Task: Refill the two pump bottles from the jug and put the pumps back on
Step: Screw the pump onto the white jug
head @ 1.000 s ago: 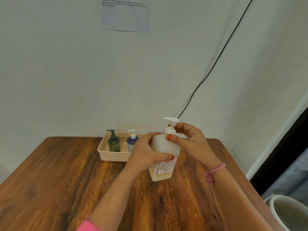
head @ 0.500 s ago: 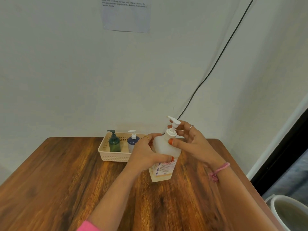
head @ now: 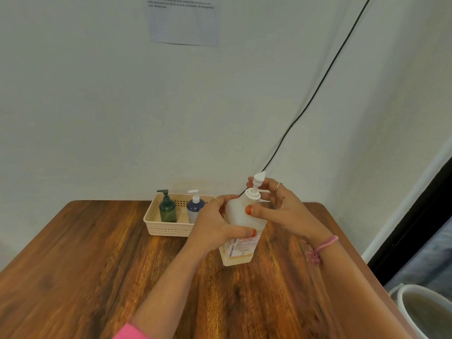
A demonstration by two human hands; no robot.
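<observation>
A large translucent jug (head: 241, 250) with a white pump head (head: 256, 184) stands on the wooden table (head: 97, 265), a little pale liquid at its bottom. My left hand (head: 215, 226) grips the jug's body. My right hand (head: 281, 209) holds the pump collar between thumb and fingers, the nozzle pointing away toward the wall. A dark green pump bottle (head: 167, 207) and a dark blue pump bottle (head: 195, 207) stand upright in a cream basket (head: 168, 228) behind, each with its pump on.
The wall rises right behind the table, with a black cable (head: 318, 86) running down it and a paper sheet (head: 183, 20) stuck up high. A white bucket (head: 425, 314) sits on the floor beyond the table's right edge.
The jug's pump nozzle has turned from pointing left to pointing away toward the wall, as my right hand twisted the collar. My left hand kept its hold on the jug.
</observation>
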